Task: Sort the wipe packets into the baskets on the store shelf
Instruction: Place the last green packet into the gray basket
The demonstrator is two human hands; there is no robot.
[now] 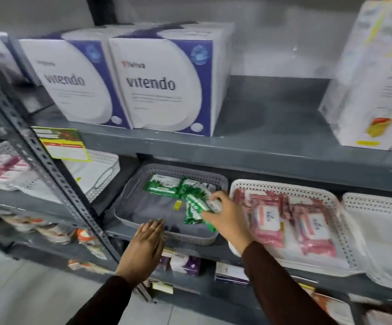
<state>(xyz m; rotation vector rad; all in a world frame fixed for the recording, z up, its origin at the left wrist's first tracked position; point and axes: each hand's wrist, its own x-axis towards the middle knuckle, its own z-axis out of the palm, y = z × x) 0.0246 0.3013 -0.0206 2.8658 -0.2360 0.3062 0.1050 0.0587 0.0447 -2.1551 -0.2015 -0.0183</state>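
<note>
A grey perforated basket [141, 221] sits on the middle shelf. Two green wipe packets [164, 184] lie flat at its back. My right hand [225, 219] is shut on a bundle of green wipe packets [194, 207], held over the basket's right side. My left hand [147, 245] is open, fingers together, resting against the basket's front rim. To the right, a white basket [340, 221] holds several pink wipe packets [270, 219].
Another white basket [378, 207] stands at the far right, and white baskets [103, 174] at the left. A perforated steel upright [49, 165] crosses the left side. Large white-and-blue boxes [164, 83] fill the shelf above. More goods sit on the lower shelf.
</note>
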